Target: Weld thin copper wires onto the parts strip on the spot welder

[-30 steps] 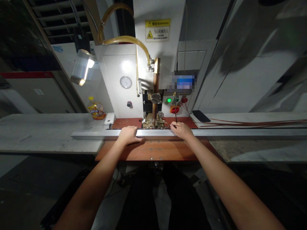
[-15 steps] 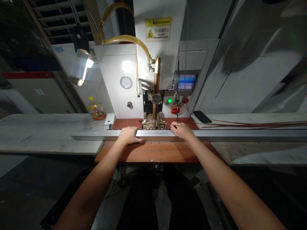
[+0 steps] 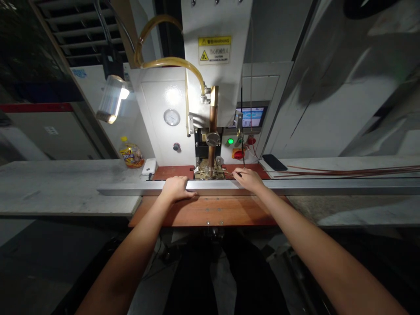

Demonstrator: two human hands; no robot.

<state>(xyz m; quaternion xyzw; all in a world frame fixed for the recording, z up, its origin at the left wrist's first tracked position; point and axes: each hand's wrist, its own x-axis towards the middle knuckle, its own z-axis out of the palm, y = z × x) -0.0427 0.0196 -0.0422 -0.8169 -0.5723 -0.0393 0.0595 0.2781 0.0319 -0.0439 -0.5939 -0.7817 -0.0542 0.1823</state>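
A long silver metal bar lies across the front of a press-like machine. My left hand lies over the bar left of the centre, fingers bent over its top and thumb stretched along the front side. My right hand is closed in a pinch by the bar's rear edge, right of the brass-coloured fixture. A thin dark rod runs upward from those fingers, and its gripped end is mostly hidden. Above the fixture stands a copper-coloured column.
A reddish-brown board supports the bar's middle. Thin brown rods and a black phone lie on the right. An orange bottle, a small white box and a lit lamp are on the left.
The camera view has tilted slightly, so the machine sits a little lower in the picture. Both hands keep their places at the bar.
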